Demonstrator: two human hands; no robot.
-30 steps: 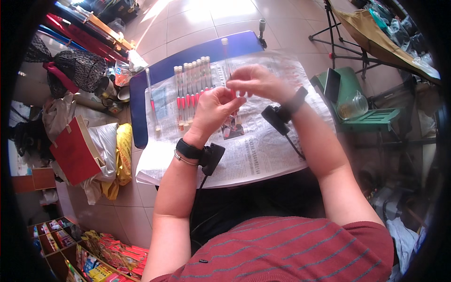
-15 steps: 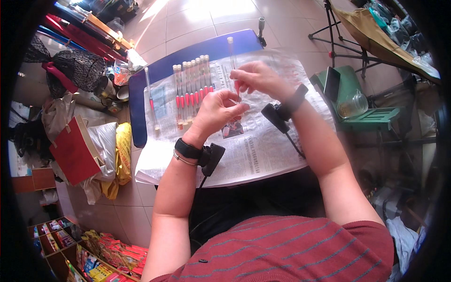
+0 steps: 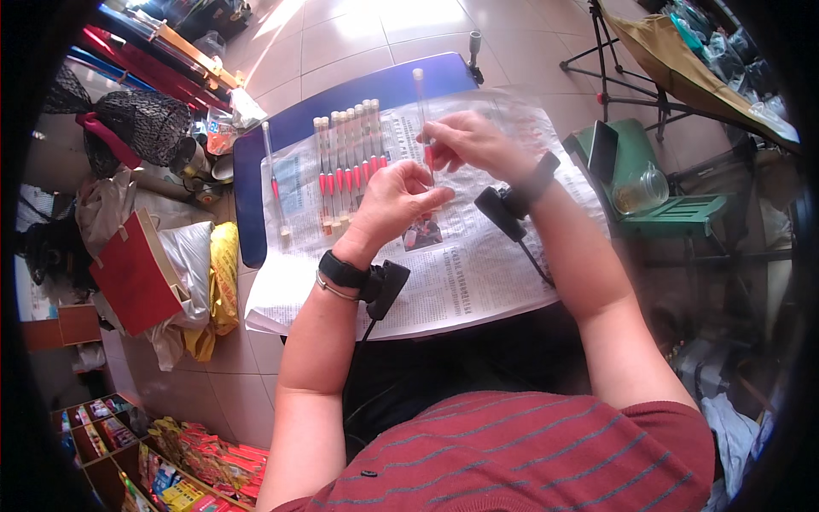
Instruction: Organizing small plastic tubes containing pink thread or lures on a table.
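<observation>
A clear slim tube with a pale cap (image 3: 418, 77) stands nearly upright over the newspaper. My right hand (image 3: 478, 147) is closed around its lower part with thumb and fingers. Inside or just below the tube's lower part shows a red fishing float (image 3: 429, 158); where the tube ends is hard to see. My left hand (image 3: 392, 200) is pinched at the float's lower end, its fingertips partly hidden. To the left, several capped tubes with red floats (image 3: 347, 179) lie side by side in a row. Another tubed float (image 3: 275, 183) lies apart at the far left.
Newspaper (image 3: 384, 294) covers most of the blue table (image 3: 252, 213). At the right, a green chair (image 3: 665, 220) bears a clear jar (image 3: 641, 189) and a dark phone-like slab (image 3: 602, 152). A black tripod (image 3: 610, 64) stands behind. Bags and a red box (image 3: 136, 273) sit at the left.
My hands stay almost in place. The red float between them appears slightly higher, and the fingers of my right hand have shifted a little around the tube.
</observation>
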